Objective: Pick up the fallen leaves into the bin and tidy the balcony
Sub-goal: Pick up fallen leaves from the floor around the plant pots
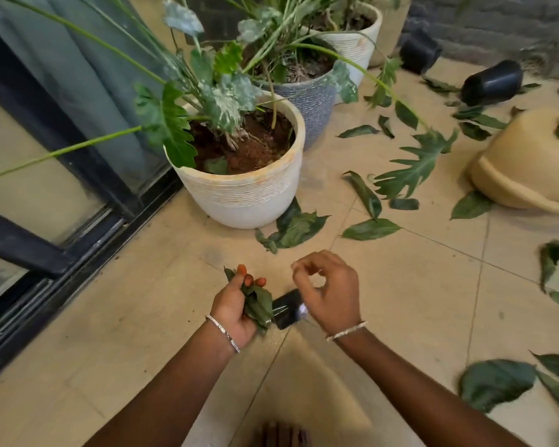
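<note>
My left hand (231, 312) grips a bunch of green leaves (259, 304) low over the beige floor tiles. My right hand (328, 290) hovers just to the right of it, blurred, fingers loosely curled with nothing visibly between them. A small shiny black object (288, 308) shows between the two hands; I cannot tell which hand holds it. Several fallen leaves lie on the floor: a cluster (296, 229) at the foot of the white pot, one (370, 229) ahead of my right hand, and large ones (494, 382) at the right edge.
A white planter (249, 195) with soil and a plant stands ahead, with a grey pot (313, 101) and another white pot (352, 43) behind it. A beige vessel (523, 162) and two black pots (491, 82) lie tipped over at the right. A sliding door frame (78, 233) runs along the left.
</note>
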